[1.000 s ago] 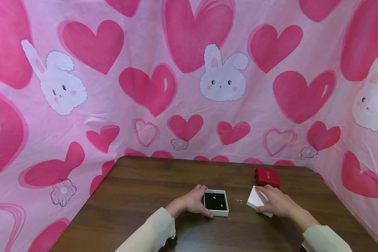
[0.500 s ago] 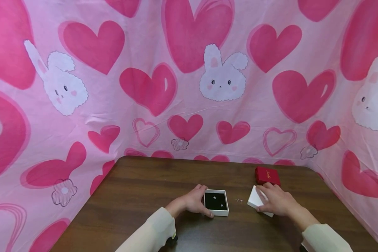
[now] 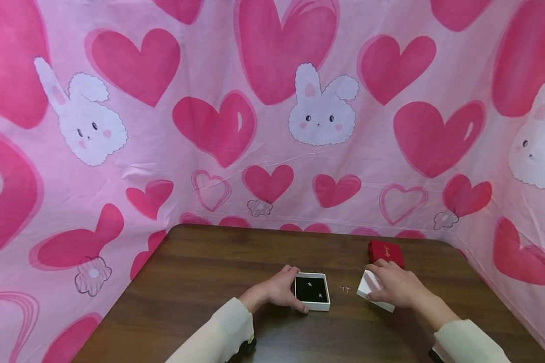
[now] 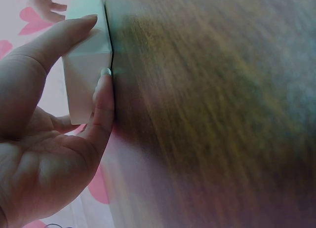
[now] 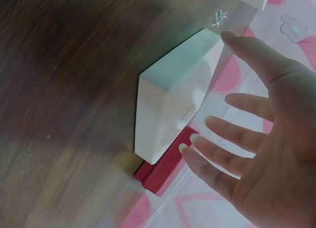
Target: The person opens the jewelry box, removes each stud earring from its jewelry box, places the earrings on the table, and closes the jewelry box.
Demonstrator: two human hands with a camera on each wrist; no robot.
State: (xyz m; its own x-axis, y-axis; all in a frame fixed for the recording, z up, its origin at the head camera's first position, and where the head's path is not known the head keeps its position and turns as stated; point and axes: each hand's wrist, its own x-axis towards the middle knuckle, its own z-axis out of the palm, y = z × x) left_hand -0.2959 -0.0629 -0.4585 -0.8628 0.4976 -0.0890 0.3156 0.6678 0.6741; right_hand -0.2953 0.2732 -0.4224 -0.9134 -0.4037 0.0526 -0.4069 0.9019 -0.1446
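My left hand [image 3: 279, 291] grips the left side of an open white jewellery box [image 3: 318, 306], thumb at the near corner and fingers along the far side. Two small star-shaped studs [image 3: 310, 285] sit on the black pad inside it. To its right, a pair of tiny silvery earrings [image 3: 344, 289] lies on the wood. My right hand [image 3: 397, 286] hovers over the white box lid [image 3: 367, 281]. In the right wrist view its extended fingers [image 5: 232, 132] are spread apart from the lid [image 5: 192, 60], with the thumb tip near its upper corner.
Behind the lid stands a red box [image 3: 385, 252] with gold lettering. All of it rests on a dark wooden table [image 3: 218, 262]. A pink fabric backdrop [image 3: 272, 151] with hearts and rabbits hangs around the table's back and sides.
The right hand has let go of the white lid and risen slightly; the lid stays on the table. The left hand and the jewellery box have not visibly moved.
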